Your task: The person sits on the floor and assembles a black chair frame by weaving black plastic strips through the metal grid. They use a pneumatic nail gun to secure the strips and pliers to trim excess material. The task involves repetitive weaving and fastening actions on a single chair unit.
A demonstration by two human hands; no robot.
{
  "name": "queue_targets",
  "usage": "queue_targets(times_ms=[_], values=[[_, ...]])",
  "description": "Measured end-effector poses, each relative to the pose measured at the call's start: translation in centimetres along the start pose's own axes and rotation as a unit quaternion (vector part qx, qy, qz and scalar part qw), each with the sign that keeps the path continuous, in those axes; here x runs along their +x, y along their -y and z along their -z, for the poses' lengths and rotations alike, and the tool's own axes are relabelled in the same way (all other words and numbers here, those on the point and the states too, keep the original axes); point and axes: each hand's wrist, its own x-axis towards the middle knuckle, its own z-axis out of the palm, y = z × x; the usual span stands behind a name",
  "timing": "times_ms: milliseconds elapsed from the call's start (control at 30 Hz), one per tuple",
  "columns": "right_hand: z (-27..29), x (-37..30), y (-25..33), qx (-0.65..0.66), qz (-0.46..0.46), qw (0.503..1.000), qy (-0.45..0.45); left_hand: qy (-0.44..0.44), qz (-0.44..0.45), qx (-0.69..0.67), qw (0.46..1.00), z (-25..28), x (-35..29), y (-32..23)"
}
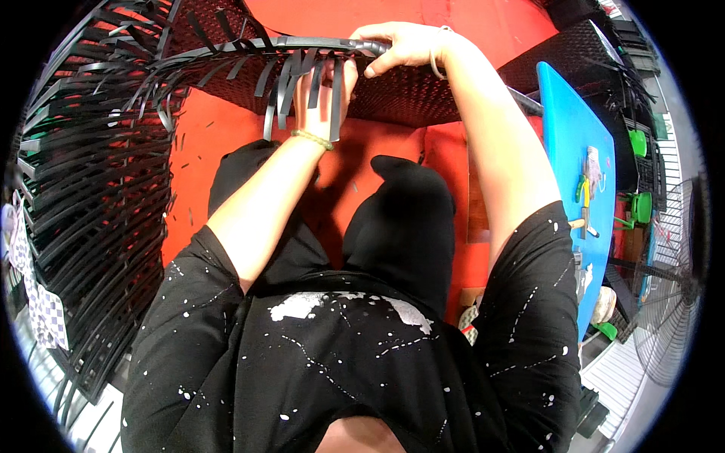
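A black woven panel (408,94) with a thick rim (302,43) stands in front of my knees. Flat black strip ends (336,113) hang over that rim. My right hand (404,45) is closed around the rim's right part, thumb on the near side and fingers over the top. Just below the rim, my left hand (321,94) is behind several hanging strips. Its thumb and fingers are bent together against the weave, and what they pinch is hidden.
Red cloth (219,151) with scattered dark scraps lies beneath. Black strips (91,226) curve along the left. At right, a blue board (566,151) carries a hammer (587,226), a yellow-handled tool (584,190) and a glove (593,166). Beyond it stands a fan (672,302).
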Motion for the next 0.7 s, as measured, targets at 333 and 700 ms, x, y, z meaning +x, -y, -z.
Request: queue_targets(times_ms=[333,700], values=[[-0.3,0.7,-0.4,-0.002,0.0,1.0,-0.016,-0.098,-0.256,0.176,0.945,-0.1,1.9,2.1],[-0.7,0.3,-1.4,0.007,0.021,0.999,-0.025,-0.027,-0.09,0.077,0.993,0.3,0.2,0.5]])
